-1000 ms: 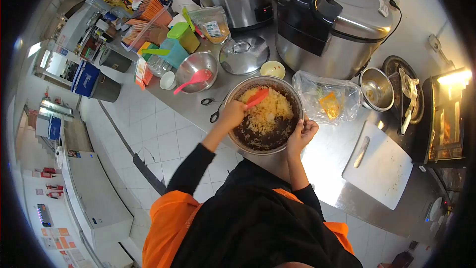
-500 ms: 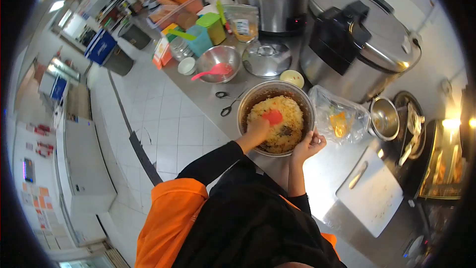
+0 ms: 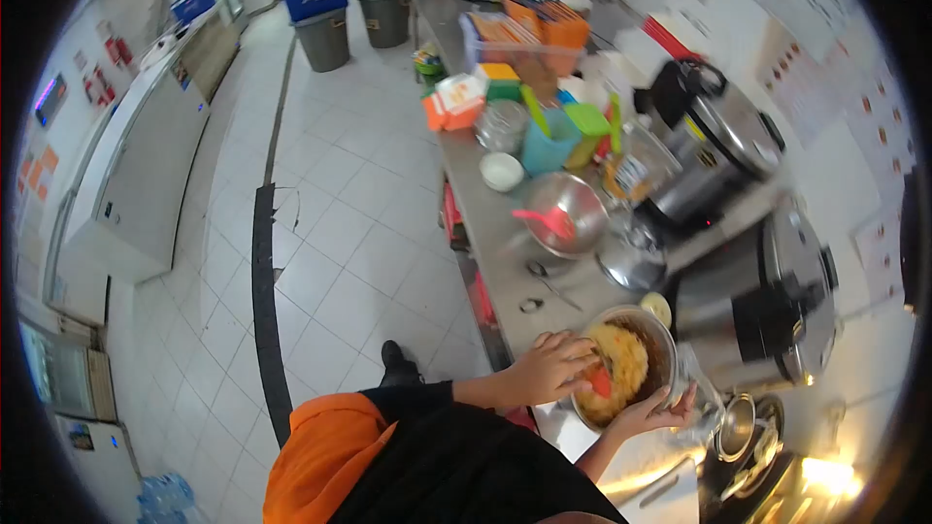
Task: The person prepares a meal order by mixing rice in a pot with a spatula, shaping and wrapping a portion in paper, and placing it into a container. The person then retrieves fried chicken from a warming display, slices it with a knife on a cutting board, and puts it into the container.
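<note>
Left hand [image 3: 549, 369] fanned over round steel pot [image 3: 664, 349] of yellow rice [image 3: 621, 354]; can't tell if pinching red spatula [image 3: 600, 383]. Right hand [image 3: 660, 414] splayed at pot's rim.

this is a commercial kitchen, shown by two bulky electric rice cookers [image 3: 718, 291], a metal mixing bowl [image 3: 582, 196] and a deep cooking pot [image 3: 662, 344] at a stainless-steel counter [image 3: 505, 257]; across the white tiled floor [image 3: 335, 204] sit a long chest freezer [image 3: 146, 184], wall-mounted fire extinguishers [image 3: 118, 49] and large grey bins [image 3: 325, 42].
</note>
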Demonstrator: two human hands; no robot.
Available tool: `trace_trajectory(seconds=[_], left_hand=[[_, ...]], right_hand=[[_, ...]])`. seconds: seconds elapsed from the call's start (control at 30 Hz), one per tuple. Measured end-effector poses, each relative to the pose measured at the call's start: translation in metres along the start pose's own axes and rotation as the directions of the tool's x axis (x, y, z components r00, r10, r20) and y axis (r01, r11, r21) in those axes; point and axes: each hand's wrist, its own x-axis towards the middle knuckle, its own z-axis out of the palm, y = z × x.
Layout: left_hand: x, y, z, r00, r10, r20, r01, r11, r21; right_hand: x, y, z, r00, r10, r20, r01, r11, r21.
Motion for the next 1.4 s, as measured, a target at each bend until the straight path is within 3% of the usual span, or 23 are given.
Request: trace_trajectory(seconds=[0.1,0.17,0.2,0.27,0.33,0.4,0.43,0.5,0.53,0.57,0.63,0.67,0.7,0.77,0.8,0.87,0.9,0.93,1.03,1.17,1.27,1.37,1.4], left_hand=[[-0.035,-0.072,-0.075,0.969,-0.244,0.027,0.246,0.962,-0.116],[-0.076,-0.126,-0.13,0.888,-0.443,-0.119,0.416,0.887,-0.201],[-0.103,-0.158,-0.158,0.851,-0.492,-0.185,0.443,0.86,-0.252],[-0.139,-0.203,-0.227,0.747,-0.552,-0.371,0.457,0.831,-0.317],[-0.166,-0.232,-0.293,0.578,-0.557,-0.596,0.44,0.828,-0.348],[-0.197,-0.28,-0.355,0.587,-0.635,-0.502,0.531,0.77,-0.353],[-0.211,-0.305,-0.382,0.587,-0.678,-0.442,0.576,0.734,-0.359],[-0.234,-0.375,-0.428,0.562,-0.736,-0.377,0.355,0.627,-0.693],[-0.237,-0.396,-0.458,0.552,-0.748,-0.368,0.392,0.623,-0.677],[-0.25,-0.435,-0.478,0.552,-0.714,-0.431,0.428,0.686,-0.588],[-0.271,-0.501,-0.519,0.637,-0.525,-0.564,0.628,0.778,-0.014],[-0.293,-0.54,-0.533,0.621,-0.571,-0.537,0.729,0.673,0.129],[-0.318,-0.58,-0.542,0.583,-0.615,-0.531,0.803,0.537,0.259],[-0.382,-0.659,-0.542,0.419,-0.757,-0.501,0.907,0.322,0.272],[-0.433,-0.71,-0.528,0.257,-0.876,-0.408,0.959,0.179,0.22],[-0.512,-0.74,-0.504,0.144,-0.961,-0.236,0.977,0.1,0.188],[-0.524,-0.718,-0.501,-0.126,-0.955,-0.267,0.992,-0.125,-0.022],[-0.541,-0.709,-0.496,-0.263,-0.938,-0.226,0.963,-0.239,-0.127],[-0.604,-0.691,-0.51,-0.483,-0.869,-0.109,0.861,-0.447,-0.244],[-0.661,-0.707,-0.557,-0.679,-0.734,0.009,0.698,-0.65,-0.3],[-0.689,-0.756,-0.612,-0.702,-0.711,0.048,0.669,-0.681,-0.297],[-0.715,-0.828,-0.679,-0.589,-0.808,0.023,0.789,-0.58,-0.203],[-0.723,-0.86,-0.706,-0.477,-0.878,-0.027,0.874,-0.471,-0.119]], right_hand=[[-0.056,-0.061,0.111,0.983,-0.16,0.093,0.136,0.965,0.226],[-0.11,-0.093,0.185,0.875,-0.271,0.401,-0.076,0.741,0.667],[-0.144,-0.096,0.208,0.76,-0.081,0.645,-0.366,0.767,0.527],[-0.194,-0.122,0.257,0.478,-0.009,0.878,-0.496,0.822,0.279],[-0.227,-0.153,0.31,0.261,-0.169,0.95,-0.225,0.947,0.23],[-0.248,-0.186,0.359,0.217,-0.438,0.873,0.292,0.882,0.37],[-0.258,-0.186,0.379,0.182,-0.426,0.886,0.344,0.872,0.349],[-0.279,-0.187,0.419,0.111,-0.401,0.909,0.446,0.838,0.315],[-0.289,-0.178,0.439,0.078,-0.259,0.963,0.304,0.926,0.225],[-0.3,-0.173,0.459,0.027,-0.126,0.992,0.154,0.981,0.12],[-0.307,-0.195,0.512,-0.009,0.16,0.987,0.132,0.979,-0.158],[-0.314,-0.203,0.544,-0.04,0.284,0.958,0.129,0.952,-0.277],[-0.33,-0.202,0.576,0.069,0.125,0.99,0.174,0.975,-0.135],[-0.366,-0.191,0.651,0.211,-0.262,0.942,0.316,0.93,0.188],[-0.387,-0.188,0.696,0.196,-0.384,0.902,0.48,0.84,0.253],[-0.426,-0.214,0.788,0.029,-0.236,0.971,0.268,0.938,0.219],[-0.456,-0.234,0.832,-0.087,-0.163,0.983,0.169,0.97,0.176],[-0.485,-0.262,0.876,-0.168,-0.068,0.983,-0.006,0.998,0.068],[-0.603,-0.342,0.989,-0.298,-0.452,0.841,-0.28,0.883,0.375],[-0.741,-0.454,1.097,-0.578,-0.678,0.453,-0.472,0.731,0.493],[-0.857,-0.467,1.169,-0.723,-0.589,0.36,-0.512,0.807,0.293],[-0.959,-0.39,1.237,-0.651,-0.475,0.592,-0.178,0.854,0.489],[-0.979,-0.341,1.252,-0.645,-0.281,0.711,-0.044,0.942,0.333]])
